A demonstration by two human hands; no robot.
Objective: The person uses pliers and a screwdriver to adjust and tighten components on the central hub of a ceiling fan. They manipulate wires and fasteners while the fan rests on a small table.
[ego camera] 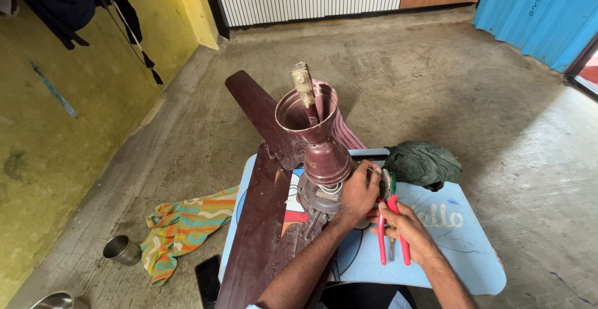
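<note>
A maroon ceiling fan stands on a small light-blue table, its down-rod and two canopy cups pointing up, dark brown blades spread toward me and away. My left hand grips the fan's motor housing at its right side. My right hand holds red-handled pliers, jaws up against the motor next to the left hand's fingers. White wires show under the lower cup.
A dark green cloth lies on the table's far right. On the concrete floor at left lie a striped colourful cloth, a steel cup and a dark phone. A yellow wall runs along the left.
</note>
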